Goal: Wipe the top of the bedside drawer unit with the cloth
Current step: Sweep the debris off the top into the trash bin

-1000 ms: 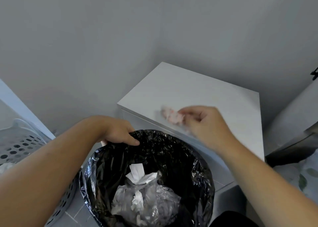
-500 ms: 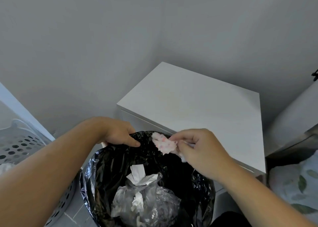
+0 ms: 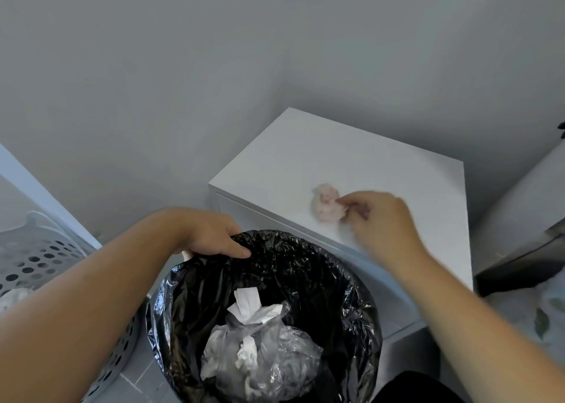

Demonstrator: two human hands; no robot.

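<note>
Cloth (image 3: 326, 203) blurred, right hand (image 3: 380, 219) pinching it

A black-lined bin (image 3: 351, 280) sits near, holding crumpled tissues (image 3: 247, 308) and clear plastic (image 3: 275, 356); a perforated white basket (image 3: 36, 265) stands left.

No text, label, brand, number or sign can be read on anything in view.
</note>
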